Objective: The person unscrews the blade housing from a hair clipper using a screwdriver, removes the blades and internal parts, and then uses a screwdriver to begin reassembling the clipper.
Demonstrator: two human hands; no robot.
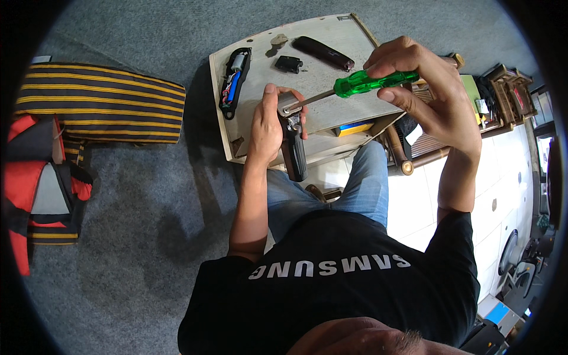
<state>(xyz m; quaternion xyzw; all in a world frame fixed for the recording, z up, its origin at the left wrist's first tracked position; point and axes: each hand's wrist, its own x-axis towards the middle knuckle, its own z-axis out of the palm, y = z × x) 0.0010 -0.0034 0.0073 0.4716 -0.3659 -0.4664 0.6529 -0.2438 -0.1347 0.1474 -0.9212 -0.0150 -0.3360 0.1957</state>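
Note:
My left hand (266, 133) is wrapped round a hair clipper (294, 155) with a dark body and a silver metal head, held over the near edge of a worn whitish table (331, 103). My right hand (435, 89) grips a screwdriver (362, 83) by its green translucent handle. Its shaft slants down to the left, and the tip meets the clipper's silver head. An opened black housing (235, 83) with a blue battery, a silver motor and wires lies at the table's left. Farther back lie a dark casing shell (323, 52) and a small black part (289, 64).
A small greyish thing (278, 41) lies at the table's far side. Below its top, an open shelf holds a blue and yellow box (354, 128). Left, a striped cushion (106, 100) and red-and-black fabric (44, 183) lie on grey carpet. A bamboo-framed rack (426, 155) stands right.

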